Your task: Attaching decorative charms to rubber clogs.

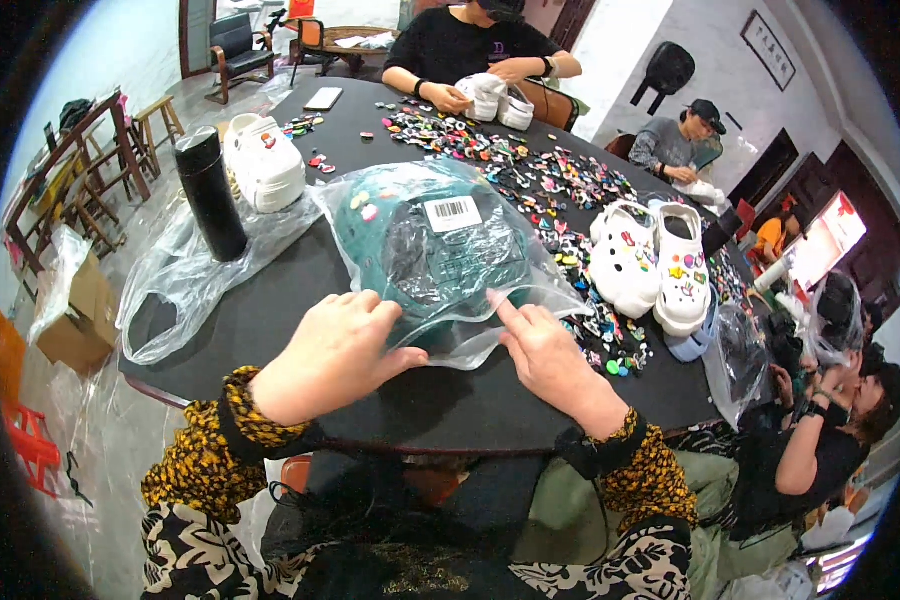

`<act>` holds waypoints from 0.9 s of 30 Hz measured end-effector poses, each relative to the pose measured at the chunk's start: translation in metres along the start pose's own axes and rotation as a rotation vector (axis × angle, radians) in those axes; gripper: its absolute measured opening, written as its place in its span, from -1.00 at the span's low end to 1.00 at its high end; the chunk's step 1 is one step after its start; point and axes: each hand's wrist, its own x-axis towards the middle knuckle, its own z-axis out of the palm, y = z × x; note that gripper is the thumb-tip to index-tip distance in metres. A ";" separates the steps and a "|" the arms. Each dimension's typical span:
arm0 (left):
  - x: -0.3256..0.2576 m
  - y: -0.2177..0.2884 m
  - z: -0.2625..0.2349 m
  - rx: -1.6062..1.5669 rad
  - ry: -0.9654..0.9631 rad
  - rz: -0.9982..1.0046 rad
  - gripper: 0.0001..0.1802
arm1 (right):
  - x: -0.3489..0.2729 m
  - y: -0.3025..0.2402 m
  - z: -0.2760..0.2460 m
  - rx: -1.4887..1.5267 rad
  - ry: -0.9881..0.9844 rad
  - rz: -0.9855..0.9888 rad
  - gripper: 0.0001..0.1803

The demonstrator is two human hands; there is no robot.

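A clear plastic bag [460, 352] lies in front of me on the dark table [370, 415]. Inside it are dark green clogs [410, 182] with a few charms; a white barcode label sits on top of the packed bundle. My left hand [340, 342] has its fingers curled over the bag's near left edge, thumb pointing right. At the near right edge, my right hand [550, 362] pinches the loose film, index finger against the bag. Just right of the bag stand two white clogs [682, 275] covered with colourful charms.
Many small charms [530, 180] spread across the table's middle and right. On the left are a black cylindrical bottle [208, 195], a white clog [265, 165] and an empty-looking plastic bag [160, 315]. A phone [324, 98] lies farther back. Other people sit around the table, some handling white clogs.
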 end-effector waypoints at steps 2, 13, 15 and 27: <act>0.004 0.004 0.006 0.024 0.029 0.028 -0.52 | 0.005 -0.006 -0.004 0.206 -0.038 0.038 -0.34; 0.036 0.000 0.003 -0.442 0.235 -0.084 -0.77 | 0.044 0.000 -0.001 0.006 0.210 -0.045 -0.61; 0.037 -0.001 0.005 -0.722 0.279 -0.178 -0.74 | 0.056 -0.005 0.000 -0.033 0.247 -0.065 -0.73; 0.030 0.044 0.029 -0.731 0.292 0.150 -0.77 | 0.102 0.000 -0.015 -0.456 -0.396 0.132 -0.49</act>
